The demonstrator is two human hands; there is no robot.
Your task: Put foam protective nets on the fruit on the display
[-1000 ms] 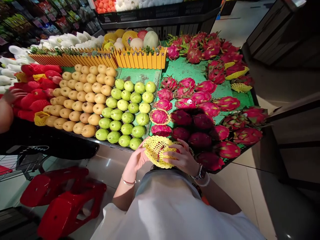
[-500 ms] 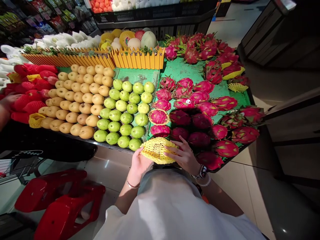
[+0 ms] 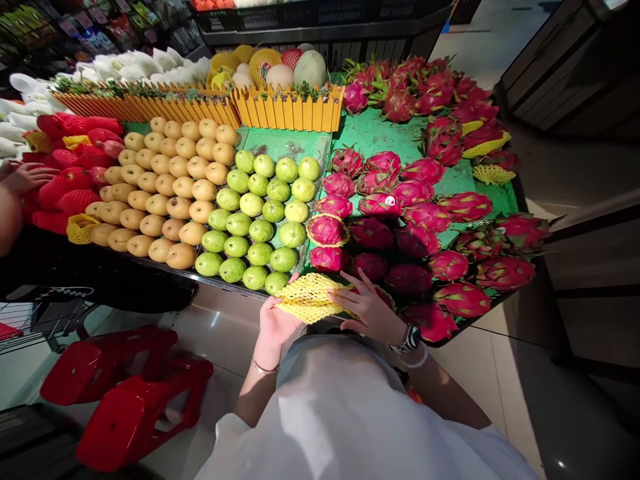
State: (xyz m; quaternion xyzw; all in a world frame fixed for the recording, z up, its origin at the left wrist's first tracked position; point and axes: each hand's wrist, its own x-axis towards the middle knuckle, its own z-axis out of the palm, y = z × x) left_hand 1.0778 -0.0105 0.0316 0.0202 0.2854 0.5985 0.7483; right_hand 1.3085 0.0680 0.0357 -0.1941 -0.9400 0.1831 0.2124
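We have the yellow, open-mesh foam sleeve [image 3: 307, 300] between our hands, at the near edge of the green-lined, black-rimmed fruit display [image 3: 375, 135]. Our left hand [image 3: 278, 325], half curled, holds one end; our right hand [image 3: 374, 312] lies over the other, fingers loosely spread — whether they pinch, we cannot tell. We do best with a light, even touch — hard tugging would probably stretch the mesh.

Bright light from above strikes the yellow net [image 3: 309, 300] and green fruit [image 3: 261, 231] — a dark shadow crosses the nearer dragon fruit [image 3: 371, 232]. Red stools [image 3: 113, 423] show glare; wide-angle distortion stretches the edges.
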